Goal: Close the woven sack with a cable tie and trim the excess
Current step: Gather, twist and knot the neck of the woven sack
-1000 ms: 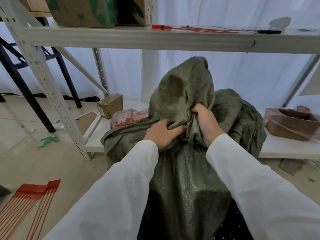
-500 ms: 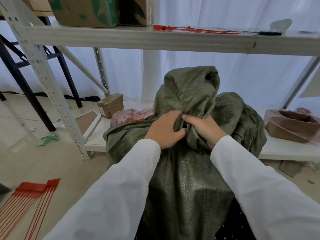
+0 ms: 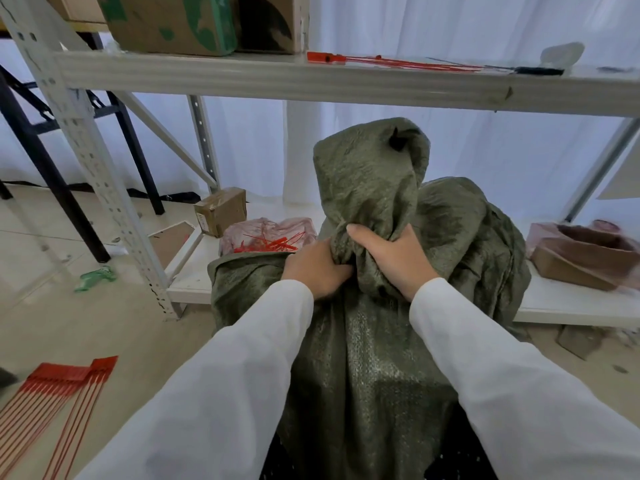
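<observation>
A dark green woven sack stands upright in front of me, its loose top bunched above a gathered neck. My right hand grips that neck, thumb wrapped over the front of the cloth. My left hand grips the cloth just to the left, fingers tucked into the folds. Red cable ties lie in a fan on the floor at the lower left. One more red tie rests on the upper shelf beside a dark-handled tool, whose type I cannot tell.
A grey metal shelf rack spans the view, its post at left. The lower shelf holds a small cardboard box, a clear bag of red tie offcuts and a brown box. Cardboard boxes sit on top.
Both hands have closed in together on the sack's neck, gathering it tighter. The loose top now stands taller and more upright above them.
</observation>
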`<state>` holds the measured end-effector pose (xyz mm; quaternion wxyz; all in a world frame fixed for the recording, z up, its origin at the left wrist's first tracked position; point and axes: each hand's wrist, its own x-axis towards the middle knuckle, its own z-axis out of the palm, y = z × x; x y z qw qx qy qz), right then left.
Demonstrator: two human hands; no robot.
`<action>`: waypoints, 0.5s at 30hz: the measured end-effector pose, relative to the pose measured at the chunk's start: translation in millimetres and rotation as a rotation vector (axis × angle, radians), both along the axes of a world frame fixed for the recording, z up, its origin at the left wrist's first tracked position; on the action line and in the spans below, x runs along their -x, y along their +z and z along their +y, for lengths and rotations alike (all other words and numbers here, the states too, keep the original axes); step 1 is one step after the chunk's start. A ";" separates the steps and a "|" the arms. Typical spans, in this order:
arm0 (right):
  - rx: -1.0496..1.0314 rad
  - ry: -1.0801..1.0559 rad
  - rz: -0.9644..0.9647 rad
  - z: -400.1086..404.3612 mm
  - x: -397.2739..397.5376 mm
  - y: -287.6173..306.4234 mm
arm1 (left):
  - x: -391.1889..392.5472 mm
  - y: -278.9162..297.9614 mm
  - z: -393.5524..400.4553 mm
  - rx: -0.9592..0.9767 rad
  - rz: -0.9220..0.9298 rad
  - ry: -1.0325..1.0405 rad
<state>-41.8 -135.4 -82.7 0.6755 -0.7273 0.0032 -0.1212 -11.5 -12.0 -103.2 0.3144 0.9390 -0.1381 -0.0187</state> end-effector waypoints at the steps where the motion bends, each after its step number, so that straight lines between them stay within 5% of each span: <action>1: -0.002 0.008 -0.002 -0.3 0.1 0.5 | -0.8 1.1 0.8 0.000 -0.017 0.029; 10: -0.003 -0.139 0.056 -14.0 -13.1 -6.1 | 14.1 19.6 -10.3 0.070 -0.302 -0.023; 15: 0.015 -0.233 -0.015 -24.2 -11.9 3.6 | 15.6 25.1 -13.0 0.347 0.096 -0.157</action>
